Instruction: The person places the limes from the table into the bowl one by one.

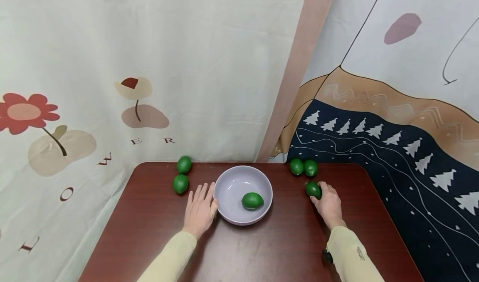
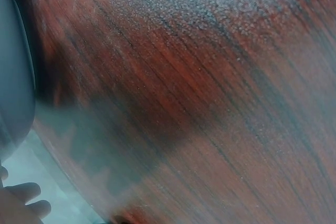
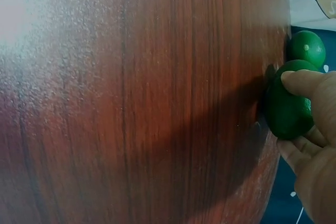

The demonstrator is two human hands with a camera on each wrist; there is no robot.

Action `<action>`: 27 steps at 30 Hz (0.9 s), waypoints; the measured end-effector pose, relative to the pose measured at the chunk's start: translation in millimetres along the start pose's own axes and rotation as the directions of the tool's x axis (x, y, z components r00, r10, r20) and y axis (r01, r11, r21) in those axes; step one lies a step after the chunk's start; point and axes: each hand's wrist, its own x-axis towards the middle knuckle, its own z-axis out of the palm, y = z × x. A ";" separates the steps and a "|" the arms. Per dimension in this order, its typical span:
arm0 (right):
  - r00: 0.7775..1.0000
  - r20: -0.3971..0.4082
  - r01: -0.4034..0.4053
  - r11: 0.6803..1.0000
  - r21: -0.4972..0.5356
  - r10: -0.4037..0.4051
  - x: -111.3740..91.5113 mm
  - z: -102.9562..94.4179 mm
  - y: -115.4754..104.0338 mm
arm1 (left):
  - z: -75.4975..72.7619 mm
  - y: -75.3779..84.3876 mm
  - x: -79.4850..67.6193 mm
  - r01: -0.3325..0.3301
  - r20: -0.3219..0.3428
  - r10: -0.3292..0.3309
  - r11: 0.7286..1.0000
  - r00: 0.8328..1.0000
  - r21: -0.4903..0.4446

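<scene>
In the head view a pale lavender bowl (image 1: 229, 178) stands mid-table with one green lime (image 1: 252, 201) inside it. My left hand (image 1: 200, 210) rests against the bowl's left side, its fingers straight; the bowl's wall (image 2: 16, 77) fills the left edge of the left wrist view. On the right, my right hand (image 1: 329, 203) grips another lime (image 1: 312, 189) between thumb and fingers. That same lime (image 3: 289, 103) shows up close in the right wrist view, pinched from both sides, with one more lime (image 3: 307, 49) just beyond it.
Two limes, one farther back (image 1: 184, 164) and one nearer (image 1: 181, 184), lie left of the bowl. Another pair, a left lime (image 1: 297, 166) and a right lime (image 1: 310, 168), sits near the back edge of the dark red wooden table (image 1: 243, 253). Printed curtains (image 1: 224, 74) hang behind.
</scene>
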 end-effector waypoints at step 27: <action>0.999 0.041 -0.008 0.996 0.087 0.005 -12.4 6.7 -13.4 | -1.1 1.9 -0.4 0.000 -0.004 0.000 1.000 1.000 -0.007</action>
